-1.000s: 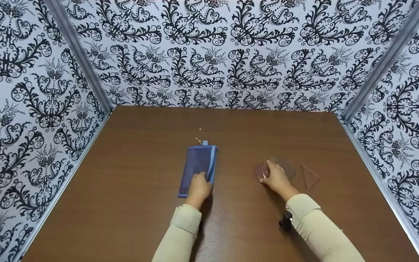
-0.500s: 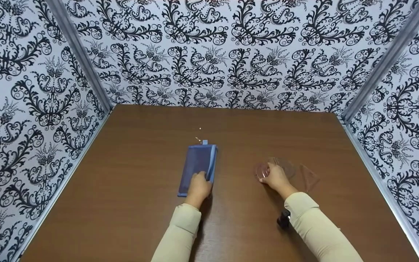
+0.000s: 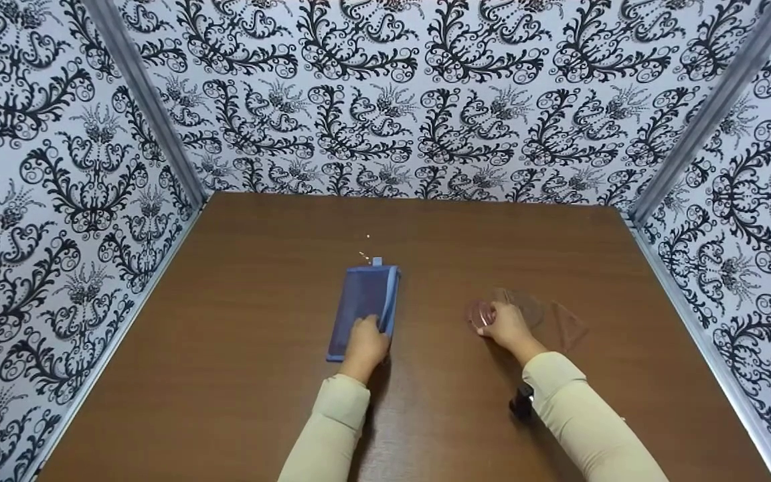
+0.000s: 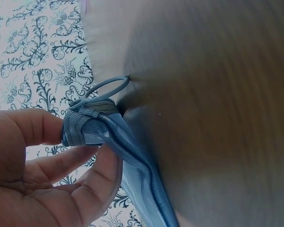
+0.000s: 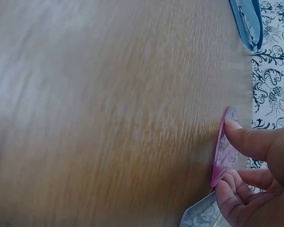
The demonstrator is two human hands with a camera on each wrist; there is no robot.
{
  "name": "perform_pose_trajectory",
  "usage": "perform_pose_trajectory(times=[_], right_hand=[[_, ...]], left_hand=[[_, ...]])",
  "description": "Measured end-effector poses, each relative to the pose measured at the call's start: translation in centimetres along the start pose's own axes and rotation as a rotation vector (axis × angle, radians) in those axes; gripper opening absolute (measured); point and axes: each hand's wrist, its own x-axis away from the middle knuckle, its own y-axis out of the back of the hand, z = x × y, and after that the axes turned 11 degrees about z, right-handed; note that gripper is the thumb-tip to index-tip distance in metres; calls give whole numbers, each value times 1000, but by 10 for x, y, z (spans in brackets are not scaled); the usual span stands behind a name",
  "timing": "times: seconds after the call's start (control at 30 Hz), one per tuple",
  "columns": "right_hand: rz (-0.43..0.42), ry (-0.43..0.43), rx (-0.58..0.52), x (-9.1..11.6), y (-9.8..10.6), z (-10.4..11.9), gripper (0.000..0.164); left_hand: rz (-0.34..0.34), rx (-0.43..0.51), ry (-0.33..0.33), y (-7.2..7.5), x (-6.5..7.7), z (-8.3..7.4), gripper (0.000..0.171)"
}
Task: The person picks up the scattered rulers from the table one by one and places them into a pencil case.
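Note:
My left hand (image 3: 367, 341) pinches the open edge of a blue mesh zip pouch (image 3: 359, 294) that lies on the table. In the left wrist view, thumb and fingers grip the pouch's corner beside the zip, where a looped zip pull (image 4: 109, 84) sticks out. Over on the right, my right hand (image 3: 511, 328) holds a pink-tinted clear protractor (image 3: 477, 314). The right wrist view shows the protractor (image 5: 221, 153) nearly edge-on, its rim between thumb and fingertips. A clear, rounded plastic piece (image 3: 531, 308) lies partly behind this hand, with a clear set square (image 3: 573, 317) to its right.
The brown table (image 3: 258, 281) carries small bright specks (image 3: 364, 255) just beyond the pouch. Patterned walls (image 3: 385, 120) rise at the back and both sides, with grey metal strips at the corners. A small black device (image 3: 521, 404) sits by the right cuff.
Both hands keep their grips in nearly the same places. The right forearm has shifted slightly left, and the protractor has moved a touch left with the hand.

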Motion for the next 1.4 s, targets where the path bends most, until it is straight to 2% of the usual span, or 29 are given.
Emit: perform_pose_trajectory(times=[0.27, 0.47, 0.87, 1.4], right_hand=[[-8, 23, 37, 0, 0, 0, 31], [8, -5, 9, 1, -1, 2, 40], [-39, 26, -16, 1, -1, 3, 43], [-122, 27, -49, -1, -8, 3, 47]], left_hand=[[12, 6, 1, 2, 1, -2, 39], [4, 16, 3, 2, 2, -1, 40], [33, 32, 17, 3, 3, -2, 43], [15, 25, 2, 3, 2, -2, 41]])
